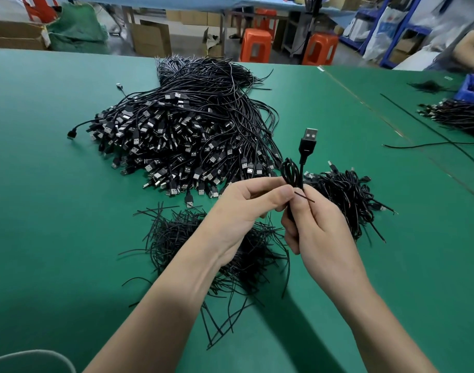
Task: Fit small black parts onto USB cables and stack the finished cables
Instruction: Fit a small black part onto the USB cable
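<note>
My right hand grips a coiled black USB cable upright, its plug pointing up and its loops sticking out above my fingers. My left hand pinches a thin black tie where it crosses the coil at my thumb tips. A big heap of loose USB cables lies behind on the green table. Under my wrists sits a pile of thin black ties. To the right lies a small stack of bundled cables.
Another person's arm and a blue bin with more cables are at the far right. Long black wires cross the right side of the table. Orange stools and cardboard boxes stand beyond the far edge.
</note>
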The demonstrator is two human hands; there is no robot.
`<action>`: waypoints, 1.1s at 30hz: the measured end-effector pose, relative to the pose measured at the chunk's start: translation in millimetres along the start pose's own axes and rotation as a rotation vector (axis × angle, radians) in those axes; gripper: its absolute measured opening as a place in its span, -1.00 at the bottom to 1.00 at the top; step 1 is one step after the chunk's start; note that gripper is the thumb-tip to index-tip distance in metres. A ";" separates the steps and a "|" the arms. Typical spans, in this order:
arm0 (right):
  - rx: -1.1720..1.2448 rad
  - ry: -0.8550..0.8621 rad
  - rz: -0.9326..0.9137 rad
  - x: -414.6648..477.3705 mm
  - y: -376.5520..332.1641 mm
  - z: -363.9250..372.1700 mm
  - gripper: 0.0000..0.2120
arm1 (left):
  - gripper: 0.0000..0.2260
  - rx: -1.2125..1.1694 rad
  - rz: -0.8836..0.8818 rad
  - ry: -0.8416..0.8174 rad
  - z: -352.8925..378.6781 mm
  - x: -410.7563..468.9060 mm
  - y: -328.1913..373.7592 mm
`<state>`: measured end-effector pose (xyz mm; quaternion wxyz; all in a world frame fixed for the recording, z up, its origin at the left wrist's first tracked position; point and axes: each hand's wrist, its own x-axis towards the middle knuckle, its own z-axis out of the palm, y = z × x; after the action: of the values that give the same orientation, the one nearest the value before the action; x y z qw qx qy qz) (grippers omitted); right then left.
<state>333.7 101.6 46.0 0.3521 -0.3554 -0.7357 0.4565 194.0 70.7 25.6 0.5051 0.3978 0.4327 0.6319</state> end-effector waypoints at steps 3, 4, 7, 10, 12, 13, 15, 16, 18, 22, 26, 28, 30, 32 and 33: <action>0.160 -0.125 0.081 2.8 -0.9 -3.1 -0.63 | -0.93 -0.058 -0.047 -0.027 -0.8 -0.4 1.5; 0.207 -0.166 0.102 3.1 -1.4 -4.8 -0.62 | -0.90 -0.094 -0.070 -0.035 -0.1 -0.9 1.7; 0.291 -0.290 0.162 3.8 -1.6 -12.4 -0.63 | -0.79 -0.126 -0.114 -0.106 1.0 -1.9 0.6; 0.358 -0.430 0.230 4.9 1.8 -22.5 -0.64 | -0.77 -0.136 -0.138 -0.155 0.6 -2.3 0.4; 0.433 -0.517 0.268 5.0 4.7 -27.0 -0.63 | -0.76 -0.145 -0.150 -0.195 1.0 -3.5 1.0; 0.469 -0.549 0.285 4.7 6.2 -28.3 -0.63 | -0.78 -0.154 -0.157 -0.213 1.4 -4.2 1.9; 0.549 -0.588 0.317 4.0 9.1 -28.7 -0.65 | -0.76 -0.172 -0.162 -0.227 1.5 -4.6 1.1; 0.596 -0.595 0.336 3.6 10.6 -27.9 -0.65 | -0.73 -0.170 -0.164 -0.222 1.1 -4.2 -0.2; 0.691 -0.599 0.375 2.9 13.2 -25.5 -0.66 | -0.70 -0.157 -0.166 -0.209 1.1 -3.5 -0.7; 0.884 -0.636 0.436 2.3 15.0 -25.7 -0.73 | -0.73 -0.149 -0.149 -0.187 0.4 -2.1 1.1; 0.927 -0.576 0.483 0.0 13.3 -23.7 -0.72 | -0.79 -0.064 -0.092 -0.148 -2.8 0.0 0.1; 0.809 -0.491 0.432 -0.6 12.0 -20.3 -0.71 | -0.79 0.020 -0.058 -0.132 -4.0 1.2 -0.5; 0.647 -0.420 0.375 -1.1 11.2 -18.3 -0.72 | -0.82 0.074 -0.030 -0.119 -5.9 1.8 -0.6; 0.519 -0.376 0.315 -2.0 11.3 -17.9 -0.71 | -0.77 0.083 -0.017 -0.113 -8.0 2.5 -2.2; 0.483 -0.361 0.290 -2.6 10.8 -17.4 -0.71 | -0.72 0.080 -0.024 -0.109 -8.2 2.5 -2.3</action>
<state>351.8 110.3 41.4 0.2216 -0.2760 -0.5987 0.7185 186.6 72.2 21.0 0.5194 0.4463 0.4342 0.5853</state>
